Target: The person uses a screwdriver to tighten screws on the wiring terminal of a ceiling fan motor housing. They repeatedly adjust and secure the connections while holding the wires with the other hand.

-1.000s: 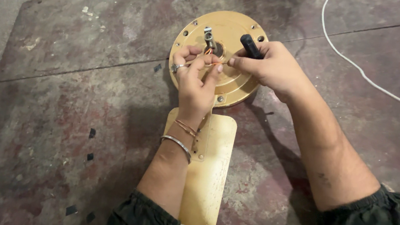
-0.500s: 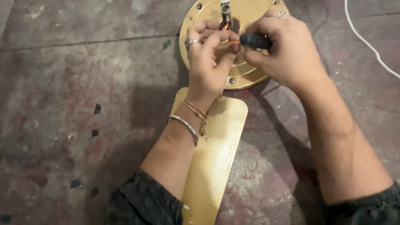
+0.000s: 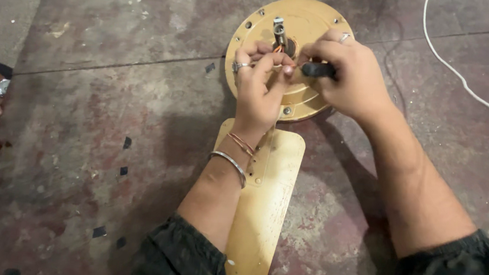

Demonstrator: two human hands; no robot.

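Both hands have shifted lower in view since before. Nearest, the gold blade (image 3: 262, 199) lies at 6 o'clock. The left hand (image 3: 258, 88) pinches thin wires; the right hand (image 3: 349, 79) grips a black tool (image 3: 318, 70) over the round gold fan motor (image 3: 292, 46) at 12 o'clock.

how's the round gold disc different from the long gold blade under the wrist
The round gold disc is circular, with a short shaft standing at its centre; the long gold blade is a flat, elongated panel. The left hand and right hand work over the disc, while the left forearm crosses the blade. Both share the same gold finish.
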